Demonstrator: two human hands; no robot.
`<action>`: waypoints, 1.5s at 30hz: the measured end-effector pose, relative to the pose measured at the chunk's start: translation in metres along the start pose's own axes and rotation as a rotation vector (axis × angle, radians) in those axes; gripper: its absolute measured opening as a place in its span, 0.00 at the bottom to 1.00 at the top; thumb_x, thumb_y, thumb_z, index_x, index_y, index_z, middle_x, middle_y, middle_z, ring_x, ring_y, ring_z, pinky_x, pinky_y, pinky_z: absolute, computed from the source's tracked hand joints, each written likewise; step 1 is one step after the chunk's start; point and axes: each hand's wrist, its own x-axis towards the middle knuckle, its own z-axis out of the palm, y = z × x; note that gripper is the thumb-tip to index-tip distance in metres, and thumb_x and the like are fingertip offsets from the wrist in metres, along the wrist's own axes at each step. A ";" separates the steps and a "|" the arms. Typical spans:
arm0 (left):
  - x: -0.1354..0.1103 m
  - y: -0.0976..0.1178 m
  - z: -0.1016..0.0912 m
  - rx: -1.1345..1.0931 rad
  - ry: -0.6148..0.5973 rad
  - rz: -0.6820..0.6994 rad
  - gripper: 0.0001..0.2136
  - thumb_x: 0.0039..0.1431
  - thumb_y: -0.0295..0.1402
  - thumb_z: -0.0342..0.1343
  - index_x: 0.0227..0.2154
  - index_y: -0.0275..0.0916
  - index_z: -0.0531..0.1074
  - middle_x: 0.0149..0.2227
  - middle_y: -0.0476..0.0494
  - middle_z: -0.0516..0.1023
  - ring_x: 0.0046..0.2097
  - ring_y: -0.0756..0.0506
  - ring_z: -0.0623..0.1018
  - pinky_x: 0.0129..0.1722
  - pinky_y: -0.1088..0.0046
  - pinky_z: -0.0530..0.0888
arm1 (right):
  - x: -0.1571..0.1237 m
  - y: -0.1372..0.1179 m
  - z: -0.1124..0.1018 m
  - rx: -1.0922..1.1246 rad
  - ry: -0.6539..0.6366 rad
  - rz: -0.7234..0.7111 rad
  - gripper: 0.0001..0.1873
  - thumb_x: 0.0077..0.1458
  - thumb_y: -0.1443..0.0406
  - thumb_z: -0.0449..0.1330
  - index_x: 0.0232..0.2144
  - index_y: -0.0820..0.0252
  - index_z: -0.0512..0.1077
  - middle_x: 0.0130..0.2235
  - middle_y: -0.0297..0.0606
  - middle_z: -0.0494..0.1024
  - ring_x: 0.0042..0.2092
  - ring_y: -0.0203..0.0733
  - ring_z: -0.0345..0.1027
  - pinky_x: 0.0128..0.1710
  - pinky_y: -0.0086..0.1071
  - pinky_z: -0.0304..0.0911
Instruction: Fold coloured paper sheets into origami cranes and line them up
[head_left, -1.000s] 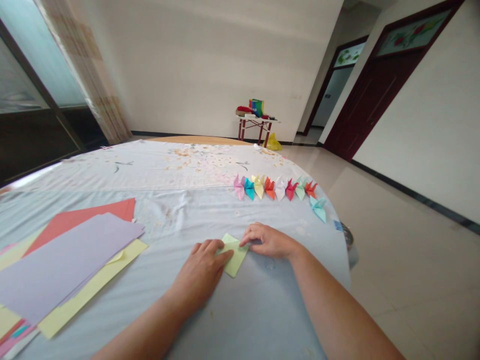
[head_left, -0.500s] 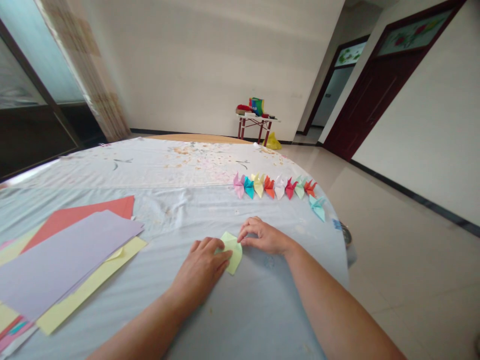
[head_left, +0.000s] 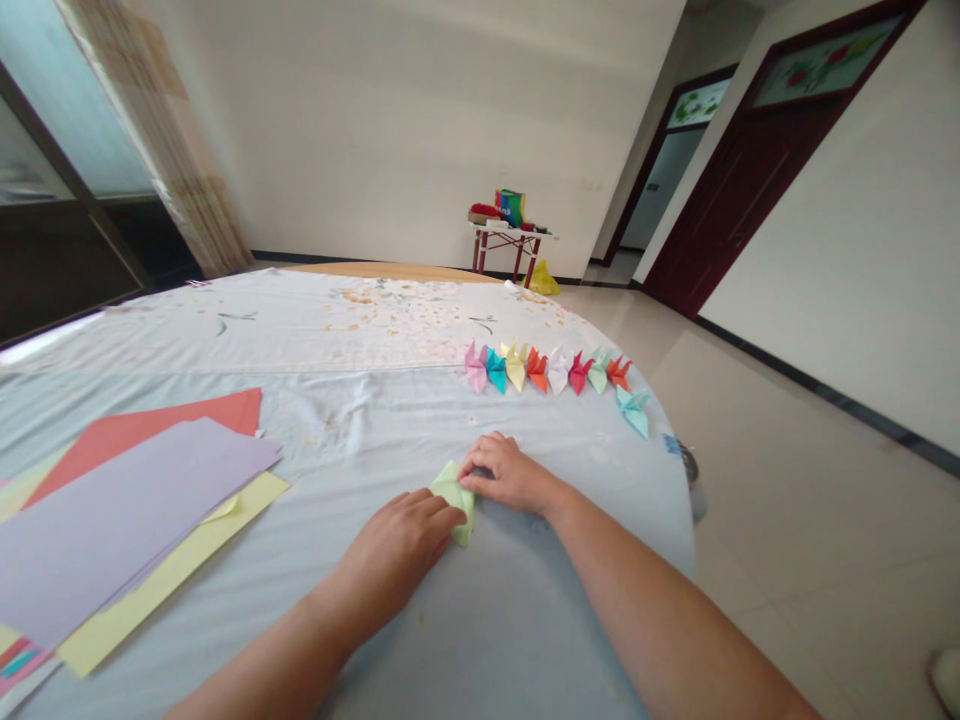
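A small piece of pale green folded paper (head_left: 449, 482) lies on the cloth in front of me, partly covered by my fingers. My left hand (head_left: 409, 537) rests over its left side, with thumb and fingers closed on the lower part. At the upper right edge, my right hand (head_left: 504, 474) pinches a flap of the paper between thumb and fingertips, bent inward over the sheet. Beyond my hands stands a row of folded paper cranes (head_left: 557, 371) in several colours. One light turquoise crane (head_left: 634, 412) sits apart, nearer the table's right edge.
On the left lies a pile of coloured sheets, with a lilac sheet (head_left: 142, 520) on top, an orange-red sheet (head_left: 176, 408) behind and a yellow sheet (head_left: 112, 630) below. A pale tablecloth (head_left: 495, 630) covers the round table. A small side table (head_left: 514, 235) stands by the far wall.
My right hand has moved left, bringing the paper's right edge inward, so the paper looks narrower. My left hand stays on it. The view has shifted slightly.
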 end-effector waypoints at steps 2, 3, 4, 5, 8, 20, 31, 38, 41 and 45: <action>-0.001 0.001 0.002 0.003 0.000 0.008 0.12 0.59 0.27 0.44 0.43 0.43 0.66 0.35 0.47 0.72 0.38 0.47 0.70 0.38 0.72 0.66 | 0.000 0.000 0.002 -0.015 0.008 -0.006 0.09 0.53 0.59 0.56 0.33 0.56 0.72 0.36 0.35 0.70 0.42 0.40 0.58 0.43 0.35 0.50; -0.002 0.002 0.002 0.010 -0.013 0.018 0.13 0.59 0.27 0.45 0.46 0.44 0.64 0.36 0.47 0.72 0.38 0.47 0.70 0.39 0.72 0.67 | 0.000 0.000 0.002 -0.021 0.014 -0.008 0.08 0.53 0.59 0.57 0.33 0.56 0.72 0.36 0.35 0.70 0.42 0.40 0.58 0.43 0.35 0.50; -0.002 0.002 0.003 0.021 -0.033 0.029 0.15 0.58 0.26 0.45 0.47 0.45 0.64 0.36 0.47 0.72 0.38 0.47 0.70 0.39 0.71 0.67 | 0.000 0.000 0.003 -0.027 0.020 -0.010 0.08 0.53 0.60 0.57 0.33 0.56 0.72 0.36 0.35 0.69 0.42 0.40 0.58 0.43 0.35 0.50; -0.002 0.003 0.003 0.031 -0.056 0.037 0.16 0.57 0.26 0.45 0.48 0.46 0.64 0.37 0.47 0.71 0.39 0.47 0.70 0.39 0.71 0.67 | 0.000 0.000 0.004 -0.031 0.025 -0.010 0.08 0.53 0.60 0.57 0.33 0.56 0.72 0.35 0.35 0.69 0.42 0.40 0.57 0.43 0.35 0.50; -0.003 0.004 0.003 0.057 -0.098 0.035 0.16 0.57 0.25 0.45 0.47 0.46 0.65 0.37 0.45 0.70 0.39 0.46 0.69 0.40 0.71 0.67 | 0.000 0.001 0.005 -0.040 0.029 -0.008 0.08 0.53 0.60 0.57 0.33 0.56 0.72 0.36 0.35 0.69 0.42 0.40 0.57 0.43 0.35 0.49; -0.003 0.001 0.001 0.051 -0.109 0.055 0.15 0.57 0.25 0.45 0.44 0.47 0.67 0.37 0.47 0.69 0.39 0.47 0.68 0.39 0.73 0.66 | 0.001 -0.005 0.001 -0.051 0.001 0.011 0.07 0.53 0.60 0.57 0.34 0.56 0.72 0.36 0.35 0.68 0.42 0.40 0.57 0.43 0.35 0.49; -0.003 0.006 -0.004 0.083 -0.131 0.053 0.13 0.57 0.25 0.43 0.39 0.46 0.69 0.35 0.46 0.68 0.37 0.47 0.68 0.37 0.72 0.65 | 0.001 -0.006 0.001 -0.041 0.003 0.022 0.07 0.52 0.61 0.58 0.33 0.56 0.72 0.36 0.35 0.69 0.42 0.40 0.57 0.43 0.35 0.48; -0.004 0.006 0.001 0.147 -0.121 0.074 0.17 0.54 0.23 0.46 0.45 0.47 0.67 0.37 0.45 0.68 0.38 0.45 0.68 0.39 0.68 0.65 | 0.001 -0.006 0.001 -0.035 0.022 0.024 0.06 0.51 0.61 0.59 0.32 0.55 0.73 0.36 0.34 0.69 0.42 0.40 0.57 0.42 0.34 0.48; -0.006 0.007 0.001 0.153 -0.118 0.071 0.19 0.52 0.22 0.47 0.46 0.46 0.66 0.38 0.44 0.68 0.39 0.45 0.68 0.39 0.68 0.65 | 0.001 -0.006 0.001 -0.033 0.019 0.033 0.07 0.51 0.60 0.59 0.32 0.56 0.73 0.36 0.35 0.69 0.42 0.40 0.57 0.42 0.34 0.48; -0.007 0.010 0.000 0.151 -0.102 0.068 0.19 0.51 0.22 0.47 0.45 0.46 0.66 0.45 0.43 0.68 0.42 0.44 0.68 0.41 0.66 0.66 | 0.002 -0.006 0.002 -0.032 0.015 0.051 0.07 0.50 0.60 0.60 0.32 0.56 0.71 0.35 0.33 0.70 0.41 0.39 0.57 0.42 0.34 0.48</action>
